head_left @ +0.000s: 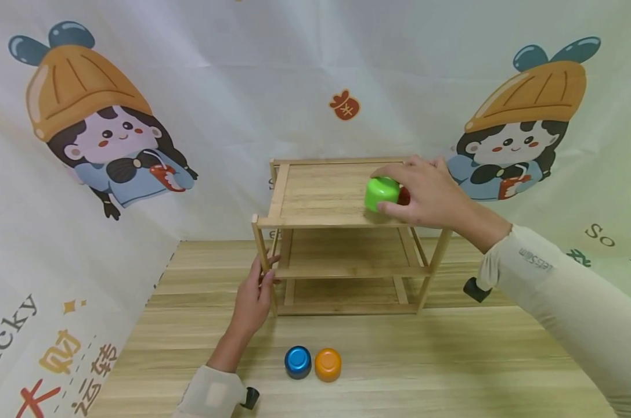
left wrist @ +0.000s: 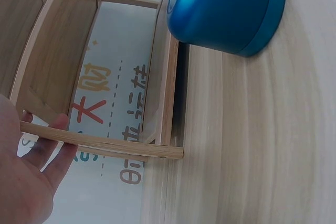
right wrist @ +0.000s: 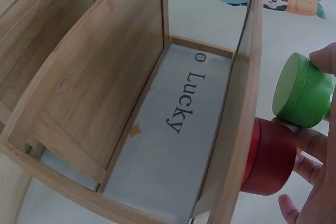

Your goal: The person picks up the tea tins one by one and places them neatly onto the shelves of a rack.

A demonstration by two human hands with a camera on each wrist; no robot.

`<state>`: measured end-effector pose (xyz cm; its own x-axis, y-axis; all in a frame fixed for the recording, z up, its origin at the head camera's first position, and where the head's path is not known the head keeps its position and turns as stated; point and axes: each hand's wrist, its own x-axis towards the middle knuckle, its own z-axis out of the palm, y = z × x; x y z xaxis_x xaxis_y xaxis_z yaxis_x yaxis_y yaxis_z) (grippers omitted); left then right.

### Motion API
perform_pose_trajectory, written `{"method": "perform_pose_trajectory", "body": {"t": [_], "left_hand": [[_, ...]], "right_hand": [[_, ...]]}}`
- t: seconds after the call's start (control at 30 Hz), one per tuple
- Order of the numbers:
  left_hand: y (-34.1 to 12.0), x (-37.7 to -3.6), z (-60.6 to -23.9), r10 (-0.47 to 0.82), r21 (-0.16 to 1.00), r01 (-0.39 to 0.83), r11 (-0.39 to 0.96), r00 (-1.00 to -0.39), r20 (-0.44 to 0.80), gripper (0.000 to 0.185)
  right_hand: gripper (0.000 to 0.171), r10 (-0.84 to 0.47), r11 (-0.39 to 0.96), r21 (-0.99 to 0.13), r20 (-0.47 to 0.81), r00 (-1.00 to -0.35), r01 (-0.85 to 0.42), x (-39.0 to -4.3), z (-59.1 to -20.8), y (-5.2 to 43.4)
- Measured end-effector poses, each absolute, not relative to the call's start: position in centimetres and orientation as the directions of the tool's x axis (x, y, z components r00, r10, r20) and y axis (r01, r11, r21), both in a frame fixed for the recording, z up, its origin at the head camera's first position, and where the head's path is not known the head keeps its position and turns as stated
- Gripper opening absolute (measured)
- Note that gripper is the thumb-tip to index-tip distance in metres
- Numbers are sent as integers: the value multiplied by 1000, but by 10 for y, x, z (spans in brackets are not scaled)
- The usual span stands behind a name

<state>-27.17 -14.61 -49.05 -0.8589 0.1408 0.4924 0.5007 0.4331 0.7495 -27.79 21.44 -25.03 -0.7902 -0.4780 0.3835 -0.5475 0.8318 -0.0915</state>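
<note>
Bright, even light, soft faint shadows, head view bowed at edges — wrist views slightly blurred

This looked like a staged recording corner rather than a lived-in room: a printed cartoon backdrop (head_left: 315,75) hung as cloth on three sides, creased, showing a girl in an orange hat (head_left: 93,119) and lettering. A wood-grain tabletop (head_left: 451,360) filled the floor of it, with only a small bamboo shelf rack (head_left: 341,232) and coloured cups set out.
</note>
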Motion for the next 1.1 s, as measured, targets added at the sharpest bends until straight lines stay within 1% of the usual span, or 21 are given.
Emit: {"method": "perform_pose_trajectory", "body": {"t": [0.33,0.9,1.1], "left_hand": [[-147,-272,-491,144,750,507,424,-856,497,47],[-146,-269,-489,149,731,532,427,-839,524,49],[-146,-270,-489,153,745,521,416,-848,507,49]], "right_hand": [[55,-481,836,-96,342,-807,-540,-286,-257,214],[54,-489,849,-34,325,-809,-527,-291,-269,211],[55,-487,851,-29,325,-811,-524,-292,-269,210]]}}
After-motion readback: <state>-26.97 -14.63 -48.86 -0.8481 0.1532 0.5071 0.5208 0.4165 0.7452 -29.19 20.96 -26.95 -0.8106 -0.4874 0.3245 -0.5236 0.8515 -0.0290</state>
